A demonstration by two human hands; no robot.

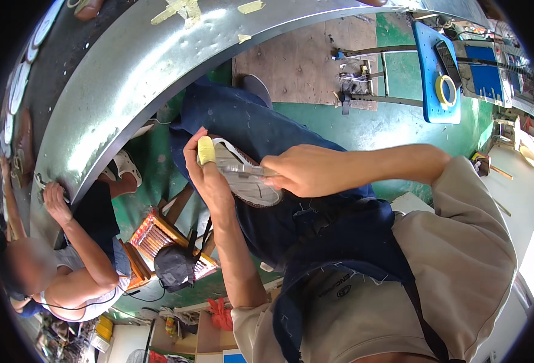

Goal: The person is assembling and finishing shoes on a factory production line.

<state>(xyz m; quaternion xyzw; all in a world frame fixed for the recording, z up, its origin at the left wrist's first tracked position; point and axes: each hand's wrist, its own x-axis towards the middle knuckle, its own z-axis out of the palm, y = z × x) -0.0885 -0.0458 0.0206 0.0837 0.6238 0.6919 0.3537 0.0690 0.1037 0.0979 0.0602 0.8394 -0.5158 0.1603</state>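
Note:
A shoe (258, 192) lies across my lap on my dark blue apron (267, 128), its pale, lined bottom facing up and a brown edge around it. My left hand (211, 181) grips the shoe's left side, with yellow tape (206, 150) wrapped on one finger. Closed around a metal hand tool (243, 171), my right hand (300, 172) holds it against the pale bottom. The fingers hide much of the tool, so its exact kind is unclear.
A curved metal bench (107, 85) runs along the upper left. Beside it, a co-worker (85, 272) sits near a wooden chair (149, 233) and a black bag (175, 266). At upper right, a blue stool (429, 54) carries a yellow tape roll (445, 91).

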